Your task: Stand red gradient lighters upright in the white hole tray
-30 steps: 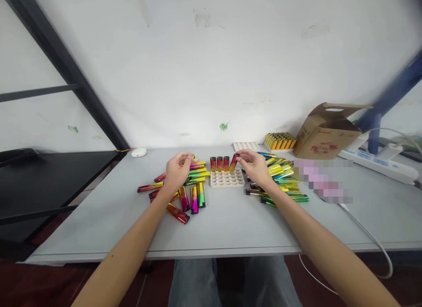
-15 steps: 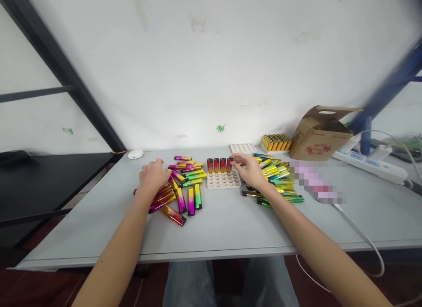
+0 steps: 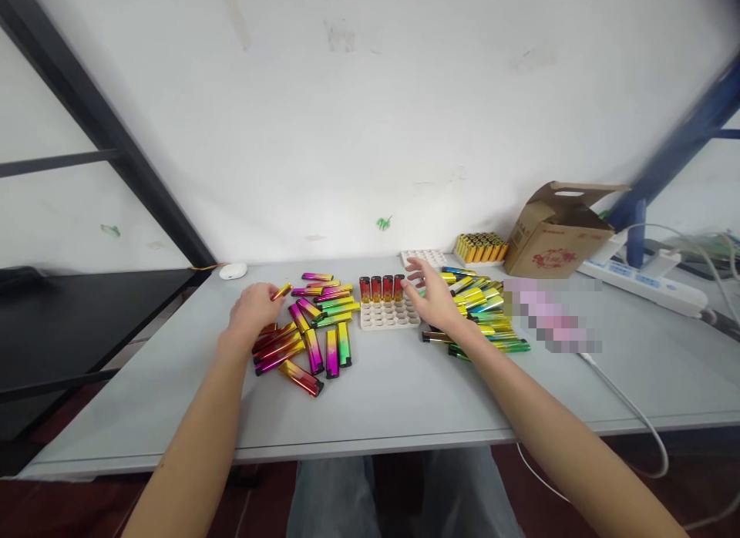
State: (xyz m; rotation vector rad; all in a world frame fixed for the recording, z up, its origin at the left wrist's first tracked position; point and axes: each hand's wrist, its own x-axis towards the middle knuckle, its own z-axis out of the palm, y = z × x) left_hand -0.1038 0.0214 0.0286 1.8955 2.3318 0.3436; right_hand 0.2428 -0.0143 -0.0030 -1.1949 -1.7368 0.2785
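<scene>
In the head view, the left hand pinches a lighter at the left pile, probably light, stiff and slick, best held mid-body, while the spread right hand grips nothing beside the tray.

Cardboard box beside power strip

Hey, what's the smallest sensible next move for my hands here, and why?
I'd probably carry the held lighter in your left hand across to the near tray: four upright lighters stand along its back, open holes show in front of them, and your right hand is open beside that row.
</scene>
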